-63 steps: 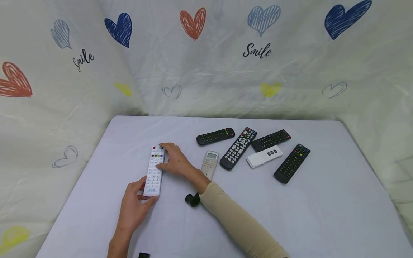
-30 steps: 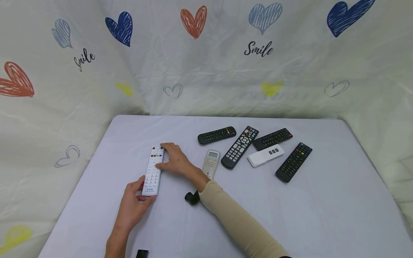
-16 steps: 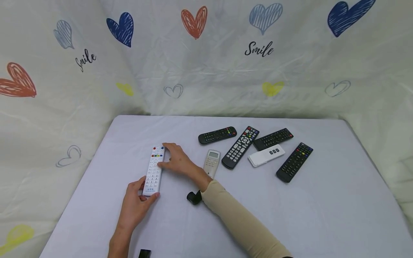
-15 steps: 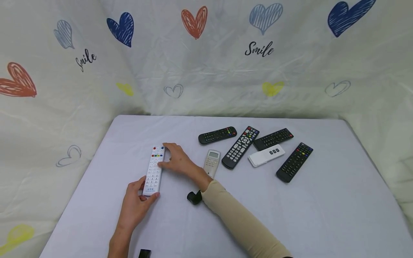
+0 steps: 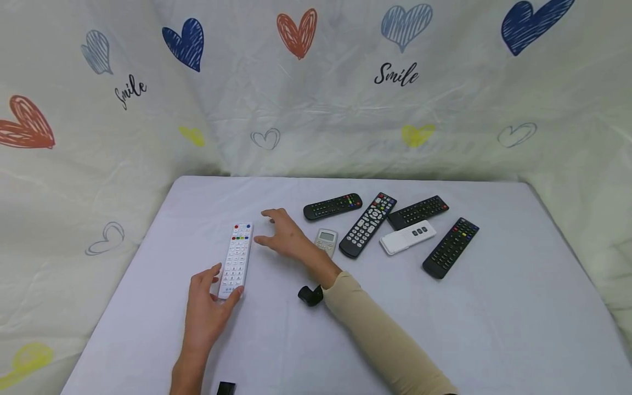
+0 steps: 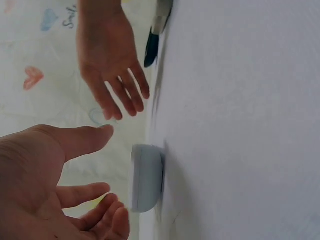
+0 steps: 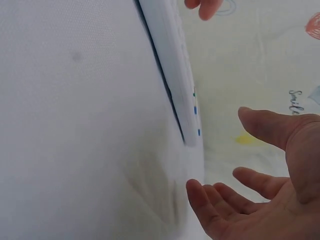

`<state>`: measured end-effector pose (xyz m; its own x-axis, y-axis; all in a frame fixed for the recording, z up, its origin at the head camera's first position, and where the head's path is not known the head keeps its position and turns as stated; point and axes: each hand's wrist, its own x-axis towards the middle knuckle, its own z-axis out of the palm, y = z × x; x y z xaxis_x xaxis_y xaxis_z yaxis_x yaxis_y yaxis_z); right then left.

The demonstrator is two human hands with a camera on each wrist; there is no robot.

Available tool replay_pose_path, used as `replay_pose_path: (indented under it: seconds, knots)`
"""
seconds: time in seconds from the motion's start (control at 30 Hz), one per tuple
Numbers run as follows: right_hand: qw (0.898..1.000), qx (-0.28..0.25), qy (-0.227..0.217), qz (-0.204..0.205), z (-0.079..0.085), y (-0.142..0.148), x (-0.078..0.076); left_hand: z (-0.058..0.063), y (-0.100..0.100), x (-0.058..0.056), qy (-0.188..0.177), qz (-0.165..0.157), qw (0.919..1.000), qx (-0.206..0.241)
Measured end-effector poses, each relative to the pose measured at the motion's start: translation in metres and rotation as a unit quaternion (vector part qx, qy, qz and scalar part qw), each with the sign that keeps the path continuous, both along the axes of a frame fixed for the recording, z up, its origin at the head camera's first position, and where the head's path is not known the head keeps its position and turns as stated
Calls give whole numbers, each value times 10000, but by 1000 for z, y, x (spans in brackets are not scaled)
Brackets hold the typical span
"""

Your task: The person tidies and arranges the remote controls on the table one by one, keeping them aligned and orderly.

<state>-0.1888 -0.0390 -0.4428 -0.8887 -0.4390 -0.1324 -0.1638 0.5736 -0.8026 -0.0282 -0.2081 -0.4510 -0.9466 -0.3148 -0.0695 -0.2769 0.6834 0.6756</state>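
Observation:
A white remote control point(image 5: 236, 260) with a few coloured buttons near its top lies on the table, its far end tilted slightly right. My left hand point(image 5: 207, 310) is at its near end, thumb over the lower right corner and fingers spread along the left side. In the left wrist view the remote's end point(image 6: 146, 177) shows apart from those loosely bent fingers. To the right of the remote, my right hand point(image 5: 287, 237) hovers with thumb and fingers parted, holding nothing. The right wrist view shows a gap between this hand point(image 7: 265, 185) and the remote's side point(image 7: 172, 65).
Several black remotes lie at the back right, among them one with large pale buttons point(image 5: 367, 225). A white remote with dark buttons point(image 5: 407, 237) touches another black one point(image 5: 418, 212). A beige remote with a small screen point(image 5: 326, 241) is partly behind my right wrist.
My right hand has let go of the white remote's upper part and moved right and back. My left fingers have loosened from its near end. The remote stays in place.

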Motion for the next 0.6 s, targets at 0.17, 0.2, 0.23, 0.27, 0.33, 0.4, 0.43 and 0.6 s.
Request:
replay_pose_path:
  seconds: [0.17,0.2,0.23,0.27,0.33,0.4,0.43,0.6]
  knots:
    - [9997,-194,88,-86,6,14,-2,-1,15,-1,928,286,9950,-249]
    - [9996,-228,90,-107,7,17,-1,-1,18,-1,1059,304,9936,-267]
    - [9995,-265,92,-128,8,19,-1,-2,21,-2,1136,310,9926,-300]
    - [9994,-301,92,-147,9,22,-1,-3,23,-2,1198,297,9918,-320]
    - [9993,-318,96,-187,11,27,0,-5,28,-3,1306,228,9906,-343]
    - [9990,-388,89,-217,12,32,0,-7,32,-3,1409,170,9893,-344]
    - [9987,-438,86,-239,13,35,1,-7,34,-4,1450,135,9888,-335]
    - [9976,-555,141,-391,14,49,1,-8,44,-5,1532,-49,9878,-274]
